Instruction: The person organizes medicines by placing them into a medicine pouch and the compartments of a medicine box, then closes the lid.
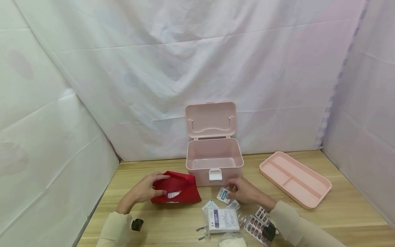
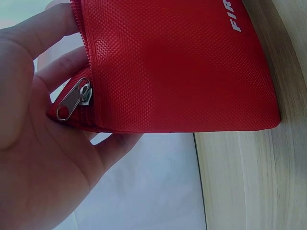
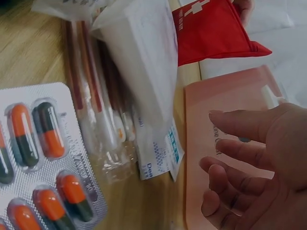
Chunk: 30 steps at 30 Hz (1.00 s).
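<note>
My left hand grips the mouth of a red first-aid pouch, its fingers at the back edge and thumb at the front. The pouch gapes, and a white packet shows inside. Its metal zipper pull hangs beside my palm in the left wrist view. My right hand is low in front of the pink box, beside a small white-and-blue sachet. In the right wrist view its fingers are loosely bent with nothing between them.
The pink box stands with its lid raised. A pink divided tray lies to the right. Nearer me are more sachets, a white package with purple print, capsule blister packs and bagged swabs. White curtains surround the table.
</note>
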{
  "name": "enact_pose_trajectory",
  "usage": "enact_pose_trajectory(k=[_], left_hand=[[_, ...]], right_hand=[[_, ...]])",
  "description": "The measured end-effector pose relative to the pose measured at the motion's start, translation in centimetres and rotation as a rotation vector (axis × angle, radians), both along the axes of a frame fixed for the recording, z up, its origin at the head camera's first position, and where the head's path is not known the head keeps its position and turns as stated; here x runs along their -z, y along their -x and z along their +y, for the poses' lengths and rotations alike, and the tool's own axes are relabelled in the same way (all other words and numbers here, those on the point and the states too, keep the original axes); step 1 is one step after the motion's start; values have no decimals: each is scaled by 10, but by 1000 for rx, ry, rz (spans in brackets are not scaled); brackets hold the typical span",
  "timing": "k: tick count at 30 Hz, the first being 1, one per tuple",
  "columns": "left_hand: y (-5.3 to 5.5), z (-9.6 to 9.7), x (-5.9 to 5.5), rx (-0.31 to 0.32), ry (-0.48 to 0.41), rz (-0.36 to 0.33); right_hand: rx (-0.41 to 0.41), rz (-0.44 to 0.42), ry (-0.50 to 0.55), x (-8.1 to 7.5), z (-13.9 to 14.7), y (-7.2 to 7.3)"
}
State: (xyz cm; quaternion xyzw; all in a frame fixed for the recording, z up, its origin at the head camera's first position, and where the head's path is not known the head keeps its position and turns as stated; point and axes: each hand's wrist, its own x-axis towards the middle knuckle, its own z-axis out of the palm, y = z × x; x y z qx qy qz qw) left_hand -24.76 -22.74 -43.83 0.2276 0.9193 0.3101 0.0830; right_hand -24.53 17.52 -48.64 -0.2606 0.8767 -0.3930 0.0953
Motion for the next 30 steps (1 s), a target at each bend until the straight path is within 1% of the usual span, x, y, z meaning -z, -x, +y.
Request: enact_pose_trajectory(k=[4, 7, 12, 16, 22, 25, 30], left_hand=[[0, 0, 1, -2, -1, 0], [0, 1, 1, -7, 0, 0], [0, 2, 0, -21, -2, -22], [0, 2, 0, -26, -4, -33], [0, 1, 0, -17, 0, -25], [0, 1, 0, -24, 4, -24], [1, 1, 1, -13, 8, -5]], right_hand=[[12, -10, -15, 5, 1, 2], [5, -6, -12, 11, 1, 4], [-1, 16, -31, 18, -3, 5], [28, 17, -61, 20, -8, 4], [69, 22, -75, 23, -11, 1], [75, 26, -82, 25, -12, 0], [91, 20, -111, 29, -13, 0]])
